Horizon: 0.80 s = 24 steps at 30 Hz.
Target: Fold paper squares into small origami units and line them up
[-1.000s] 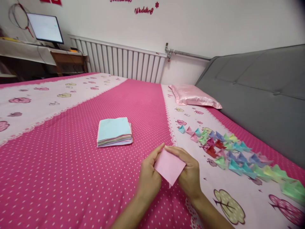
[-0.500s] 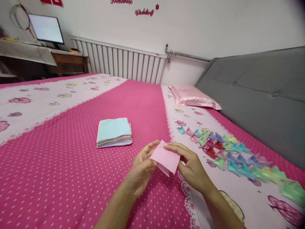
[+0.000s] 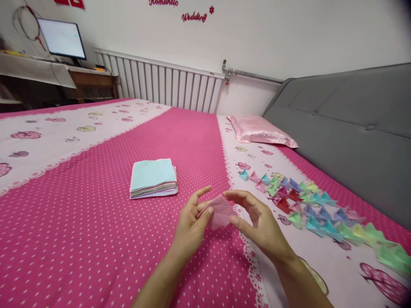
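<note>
Midway across the pink dotted bed (image 3: 96, 222), a person's left hand (image 3: 189, 222) and right hand (image 3: 260, 222) are pinching a half-folded pink paper (image 3: 220, 212) between them. Each is gripping an edge with thumb and fingertips, holding it just clear of the cover. Near the left hand a stack of coloured sheets (image 3: 153, 177) is lying flat. Beside the right hand, rows of folded paper shapes (image 3: 308, 205) are running along the bed below the grey headboard (image 3: 353, 128). Judging by the loose, tented fold, the step would go best with the edges lined up exactly and the crease pressed firmly against the bed, not in mid-air.
</note>
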### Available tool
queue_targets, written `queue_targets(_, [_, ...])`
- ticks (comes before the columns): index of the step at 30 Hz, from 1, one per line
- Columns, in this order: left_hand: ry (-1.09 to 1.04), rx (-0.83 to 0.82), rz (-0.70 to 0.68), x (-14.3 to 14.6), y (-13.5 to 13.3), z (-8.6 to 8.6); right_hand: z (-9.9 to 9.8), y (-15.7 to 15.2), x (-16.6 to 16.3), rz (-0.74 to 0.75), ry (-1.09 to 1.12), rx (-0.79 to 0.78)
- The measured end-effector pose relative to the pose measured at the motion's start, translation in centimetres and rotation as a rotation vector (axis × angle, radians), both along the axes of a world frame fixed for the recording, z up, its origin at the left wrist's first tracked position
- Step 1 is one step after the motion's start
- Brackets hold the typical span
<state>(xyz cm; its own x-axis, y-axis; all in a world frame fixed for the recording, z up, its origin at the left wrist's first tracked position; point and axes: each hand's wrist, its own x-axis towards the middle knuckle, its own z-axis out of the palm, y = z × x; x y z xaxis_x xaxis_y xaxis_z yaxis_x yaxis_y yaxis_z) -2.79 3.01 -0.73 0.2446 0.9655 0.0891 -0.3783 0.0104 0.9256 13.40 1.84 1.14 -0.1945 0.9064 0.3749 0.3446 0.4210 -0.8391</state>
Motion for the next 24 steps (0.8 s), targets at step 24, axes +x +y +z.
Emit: queue_targets(24, [0.302,0.111,-0.11,0.3,0.2,-1.2,-1.3,0.2,-0.9,-0.284,0.229,-0.049])
